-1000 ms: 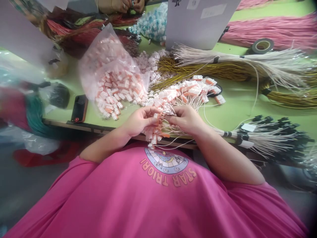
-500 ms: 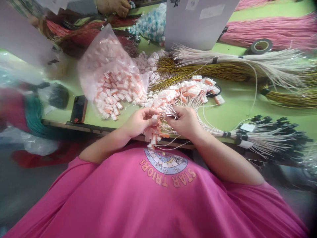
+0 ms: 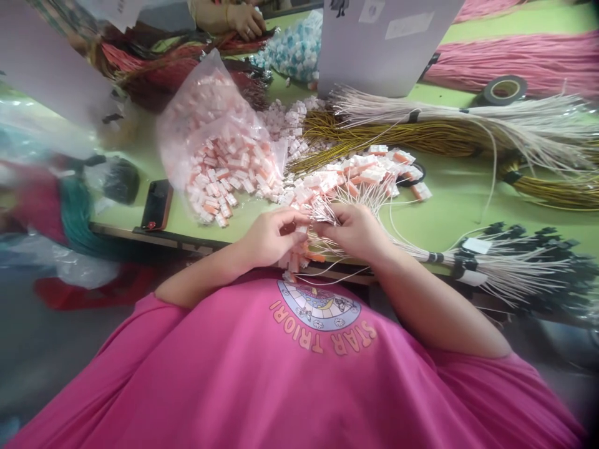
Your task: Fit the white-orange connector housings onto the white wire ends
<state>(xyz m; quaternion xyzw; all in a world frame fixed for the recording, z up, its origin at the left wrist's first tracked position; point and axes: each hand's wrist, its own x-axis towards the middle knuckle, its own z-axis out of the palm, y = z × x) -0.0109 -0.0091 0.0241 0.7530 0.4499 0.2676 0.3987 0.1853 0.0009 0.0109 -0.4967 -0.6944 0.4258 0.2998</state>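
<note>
My left hand (image 3: 274,236) pinches a small white-and-orange plastic connector (image 3: 302,230), mostly covered by the fingers. Close beside it, my right hand (image 3: 353,231) is closed around a bunch of thin white wires (image 3: 325,211) whose bare ends point toward the left hand. From the right hand the wires run to a taped bundle (image 3: 436,257) at the table edge. Wired white-and-orange connectors (image 3: 360,167) are heaped just beyond the hands. More connectors (image 3: 291,262) hang below the left hand at the edge. Whether a wire enters the pinched connector is hidden.
A clear plastic bag (image 3: 215,93) spills loose connectors left of centre. A phone (image 3: 156,204) lies near the front edge. Yellow-black wires (image 3: 393,134), white wires (image 3: 374,107), pink wires (image 3: 515,65) and a tape roll (image 3: 505,90) lie behind. A co-worker's hand (image 3: 246,22) is at the far side.
The whole view has shifted slightly to the right. My left fingers have closed further over the connector, nearer the wire ends. The right hand keeps its hold on the wires.
</note>
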